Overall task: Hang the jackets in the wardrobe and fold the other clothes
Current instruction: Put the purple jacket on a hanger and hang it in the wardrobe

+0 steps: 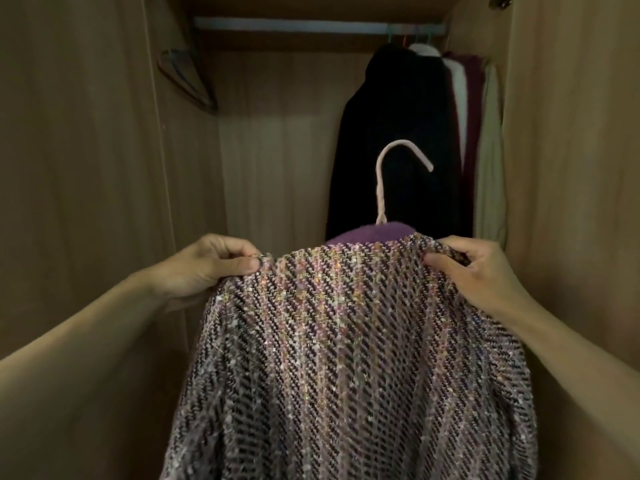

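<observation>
My left hand (207, 268) pinches the left shoulder edge of the tweed jacket (346, 358): the thumb lies flat on the near face and the fingers curl over the top edge. My right hand (485, 275) grips the right shoulder edge the same way, thumb pointing inward and fingers folded over the fabric. The two hands sit at 9 and 3 o'clock of the collar, level with each other.

The jacket hangs between them, back panel toward me, and fills the frame down to 6 o'clock. It is not on the rail. At 12 o'clock of the collar a purple surface shows in the neck opening; I cannot tell whether it is lining or padding. From that point the pink hanger (381, 192) hook rises upright, its open end turned toward 4 o'clock.

Beyond the hook, the wardrobe (86, 133) interior is open. The rail (311, 29) runs across at 12 o'clock. A black coat (391, 133) hangs from it at 1 o'clock, with lighter garments (490, 168) packed beside it toward 2 o'clock. Empty hangers (187, 77) sit at 10 o'clock against the left wall.
</observation>
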`<act>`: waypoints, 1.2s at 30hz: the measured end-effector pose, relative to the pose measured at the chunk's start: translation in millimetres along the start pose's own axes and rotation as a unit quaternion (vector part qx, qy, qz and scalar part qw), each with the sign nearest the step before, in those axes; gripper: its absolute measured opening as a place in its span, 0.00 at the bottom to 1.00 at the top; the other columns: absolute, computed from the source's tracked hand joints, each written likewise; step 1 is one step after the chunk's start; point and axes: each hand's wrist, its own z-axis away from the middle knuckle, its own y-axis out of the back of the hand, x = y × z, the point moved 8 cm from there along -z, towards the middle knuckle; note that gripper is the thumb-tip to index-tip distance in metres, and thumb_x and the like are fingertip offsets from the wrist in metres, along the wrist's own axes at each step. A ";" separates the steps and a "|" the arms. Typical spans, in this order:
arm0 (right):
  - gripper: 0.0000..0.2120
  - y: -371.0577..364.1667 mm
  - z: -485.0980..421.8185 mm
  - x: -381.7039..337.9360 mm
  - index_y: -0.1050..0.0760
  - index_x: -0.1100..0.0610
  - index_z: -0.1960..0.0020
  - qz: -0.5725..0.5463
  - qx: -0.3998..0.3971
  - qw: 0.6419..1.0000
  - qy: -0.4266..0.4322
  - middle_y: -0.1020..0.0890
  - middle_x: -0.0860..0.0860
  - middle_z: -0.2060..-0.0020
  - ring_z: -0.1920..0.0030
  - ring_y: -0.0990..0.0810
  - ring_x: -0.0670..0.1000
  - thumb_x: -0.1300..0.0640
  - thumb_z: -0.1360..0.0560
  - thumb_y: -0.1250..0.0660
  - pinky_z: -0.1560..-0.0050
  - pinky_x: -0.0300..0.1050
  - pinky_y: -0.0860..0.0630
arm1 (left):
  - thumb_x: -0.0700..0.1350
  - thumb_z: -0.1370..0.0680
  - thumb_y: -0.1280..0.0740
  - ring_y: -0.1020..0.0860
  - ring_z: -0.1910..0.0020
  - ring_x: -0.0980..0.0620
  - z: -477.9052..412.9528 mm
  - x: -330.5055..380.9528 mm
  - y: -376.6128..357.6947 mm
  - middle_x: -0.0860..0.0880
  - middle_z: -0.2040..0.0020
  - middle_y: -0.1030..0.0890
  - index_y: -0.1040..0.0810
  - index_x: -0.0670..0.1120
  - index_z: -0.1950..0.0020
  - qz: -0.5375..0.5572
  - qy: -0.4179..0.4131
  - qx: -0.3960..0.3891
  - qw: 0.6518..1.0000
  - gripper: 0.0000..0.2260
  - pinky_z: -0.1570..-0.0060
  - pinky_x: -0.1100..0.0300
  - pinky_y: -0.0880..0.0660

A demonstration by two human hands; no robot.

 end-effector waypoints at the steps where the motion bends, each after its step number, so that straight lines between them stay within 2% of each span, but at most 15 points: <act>1: 0.06 -3.0 1.2 1.7 0.16 0.52 0.50 -0.001 -0.003 1.000 -0.002 0.13 0.44 0.55 0.54 0.15 0.44 0.60 0.24 0.30 0.55 0.35 0.21 | 0.44 0.28 0.25 0.20 0.64 0.51 -4.8 3.5 -7.6 0.43 0.62 0.18 0.18 0.39 0.56 -0.033 -0.002 -0.004 0.999 0.09 0.62 0.63 0.23; 3: 0.07 -6.9 3.3 4.8 0.15 0.55 0.48 0.002 0.004 1.000 -0.001 0.13 0.46 0.54 0.53 0.15 0.46 0.59 0.24 0.29 0.53 0.40 0.19 | 0.42 0.26 0.30 0.21 0.63 0.52 -14.3 11.6 -22.3 0.44 0.61 0.18 0.18 0.38 0.55 -0.091 -0.011 0.001 0.996 0.07 0.61 0.64 0.24; 6: 0.06 -7.3 6.4 10.2 0.15 0.54 0.48 -0.001 0.030 1.000 -0.004 0.13 0.46 0.55 0.53 0.15 0.46 0.58 0.24 0.29 0.54 0.43 0.19 | 0.42 0.24 0.31 0.19 0.60 0.51 -23.5 22.8 -33.2 0.46 0.59 0.16 0.16 0.41 0.54 -0.169 -0.034 0.039 0.984 0.06 0.57 0.63 0.23; 10: 0.05 -4.5 8.2 6.0 0.16 0.49 0.55 0.004 0.060 0.998 0.006 0.14 0.43 0.61 0.59 0.16 0.44 0.58 0.24 0.28 0.61 0.40 0.22 | 0.45 0.22 0.31 0.18 0.56 0.56 -20.9 33.0 -27.0 0.53 0.58 0.15 0.14 0.49 0.54 -0.344 -0.039 0.128 0.929 0.06 0.50 0.59 0.21; 13: 0.09 0.6 7.1 -2.8 0.18 0.48 0.59 0.005 0.082 0.997 0.014 0.16 0.38 0.65 0.64 0.19 0.38 0.60 0.23 0.29 0.66 0.31 0.29 | 0.47 0.20 0.33 0.20 0.58 0.62 -5.8 51.3 -29.6 0.57 0.60 0.17 0.16 0.51 0.53 -0.392 -0.108 0.214 0.888 0.06 0.57 0.66 0.26; 15: 0.11 4.3 4.5 -5.4 0.19 0.47 0.61 0.016 0.095 0.995 0.009 0.18 0.36 0.69 0.67 0.21 0.37 0.60 0.23 0.29 0.69 0.29 0.32 | 0.51 0.19 0.36 0.22 0.64 0.58 3.9 63.5 -38.7 0.54 0.65 0.19 0.18 0.48 0.56 -0.424 -0.167 0.250 0.854 0.11 0.65 0.64 0.29; 18: 0.13 5.3 1.9 -8.4 0.21 0.46 0.64 0.028 0.102 0.994 0.006 0.20 0.36 0.72 0.70 0.23 0.38 0.60 0.23 0.29 0.71 0.30 0.34 | 0.57 0.22 0.35 0.25 0.70 0.56 3.2 64.2 -50.3 0.53 0.68 0.22 0.22 0.49 0.57 -0.459 -0.176 0.229 0.840 0.12 0.69 0.59 0.30; 21: 0.13 4.0 2.7 -7.6 0.21 0.46 0.64 0.034 0.104 0.994 -0.001 0.20 0.35 0.73 0.73 0.24 0.39 0.59 0.23 0.29 0.73 0.32 0.34 | 0.56 0.23 0.32 0.25 0.67 0.57 -2.8 56.9 -47.9 0.54 0.64 0.23 0.23 0.48 0.54 -0.484 -0.176 0.228 0.826 0.11 0.66 0.58 0.29; 22: 0.11 4.0 3.8 -6.2 0.20 0.46 0.62 0.038 0.107 0.994 -0.003 0.19 0.37 0.72 0.74 0.23 0.41 0.58 0.23 0.29 0.73 0.36 0.32 | 0.55 0.23 0.32 0.25 0.64 0.56 -5.0 54.1 -47.8 0.54 0.62 0.23 0.23 0.48 0.52 -0.491 -0.182 0.224 0.822 0.11 0.64 0.57 0.27; 24: 0.06 2.1 5.4 -0.2 0.17 0.46 0.59 0.049 0.105 0.993 -0.011 0.17 0.45 0.70 0.72 0.19 0.57 0.52 0.24 0.29 0.75 0.48 0.27 | 0.57 0.22 0.35 0.25 0.62 0.56 -10.1 47.1 -51.3 0.55 0.60 0.23 0.23 0.48 0.51 -0.499 -0.185 0.199 0.823 0.12 0.61 0.55 0.27; 25: 0.04 1.0 6.2 2.7 0.17 0.47 0.57 0.056 0.104 0.993 -0.015 0.16 0.48 0.70 0.70 0.20 0.64 0.50 0.24 0.28 0.73 0.56 0.24 | 0.59 0.22 0.37 0.25 0.63 0.56 -13.3 42.9 -53.5 0.55 0.61 0.23 0.24 0.49 0.54 -0.499 -0.177 0.186 0.827 0.14 0.62 0.55 0.28; 26: 0.03 0.1 7.2 4.8 0.16 0.47 0.56 0.060 0.104 0.993 -0.015 0.16 0.49 0.69 0.70 0.20 0.65 0.50 0.25 0.28 0.72 0.59 0.23 | 0.62 0.23 0.40 0.26 0.65 0.56 -16.2 38.4 -55.3 0.55 0.63 0.24 0.25 0.50 0.57 -0.501 -0.163 0.177 0.831 0.16 0.65 0.54 0.29; 29: 0.05 -4.2 11.4 9.5 0.15 0.50 0.53 0.058 0.104 0.993 -0.019 0.15 0.46 0.67 0.69 0.19 0.64 0.50 0.24 0.28 0.70 0.61 0.22 | 0.66 0.24 0.48 0.26 0.67 0.54 -22.7 28.1 -59.3 0.54 0.66 0.26 0.31 0.51 0.61 -0.522 -0.139 0.180 0.822 0.20 0.67 0.53 0.31; 34: 0.08 -13.7 13.9 24.4 0.16 0.48 0.52 0.049 0.087 0.994 -0.036 0.14 0.49 0.66 0.70 0.19 0.63 0.45 0.25 0.30 0.71 0.63 0.24 | 0.59 0.20 0.41 0.27 0.67 0.52 -26.8 23.1 -62.9 0.55 0.66 0.27 0.33 0.52 0.63 -0.540 -0.150 0.205 0.803 0.15 0.67 0.52 0.29; 36: 0.09 -15.1 13.9 25.7 0.15 0.49 0.51 0.053 0.084 0.994 -0.039 0.14 0.48 0.63 0.67 0.17 0.58 0.46 0.25 0.29 0.66 0.62 0.22 | 0.58 0.21 0.39 0.27 0.67 0.54 -28.9 23.5 -65.9 0.56 0.66 0.27 0.32 0.52 0.62 -0.537 -0.167 0.208 0.800 0.14 0.68 0.53 0.30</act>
